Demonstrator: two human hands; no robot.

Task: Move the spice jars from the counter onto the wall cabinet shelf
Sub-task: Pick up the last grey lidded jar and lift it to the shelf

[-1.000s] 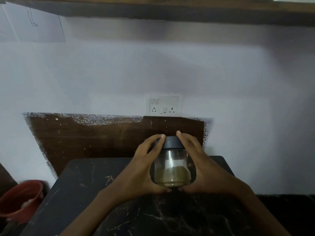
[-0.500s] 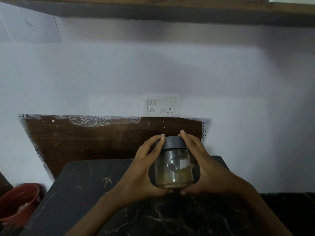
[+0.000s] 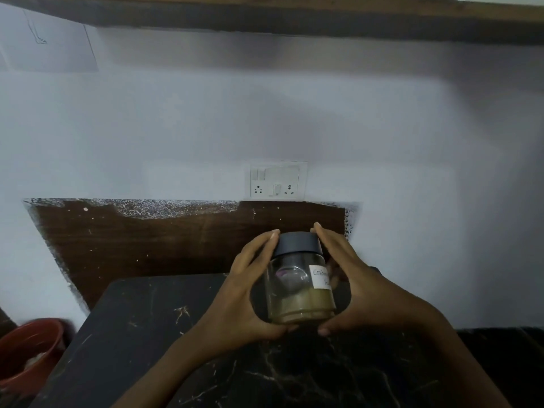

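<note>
1. Both hands clasp the spice jar (image 3: 300,285). The left hand (image 3: 247,295) curls round its left side and the right hand (image 3: 363,295) round its right, with fingertips up by the dark lid (image 3: 298,245) and thumbs tucked at the bottom rim.
2. Within the grip the jar stands upright. It is clear glass with olive-brown powder in its lower part, and a white handwritten label (image 3: 321,276) is turned toward the right hand. The writing is only partly legible.
3. Under the grip lies the black veined counter (image 3: 141,334), and the jar sits toward its far edge. The thumbs hide whether the base touches the stone.
4. Just behind the grip a brown wood panel (image 3: 147,240) leans flat to the wall, its top edge a little higher than the lid.
5. Above the grip and behind it, a white socket plate (image 3: 277,180) is set on the wall (image 3: 382,128) just over the panel.
6. Well above the grip, the underside of the wooden shelf (image 3: 294,22) runs across the whole top of the view. White wall fills the span between it and the lid.
7. The counter surface spreads to the left of the grip and nearer than it. Its left edge slants away, and beyond and below that edge sits a red bucket (image 3: 26,351).
8. To the right of the grip the counter's far corner ends close behind the right hand.
</note>
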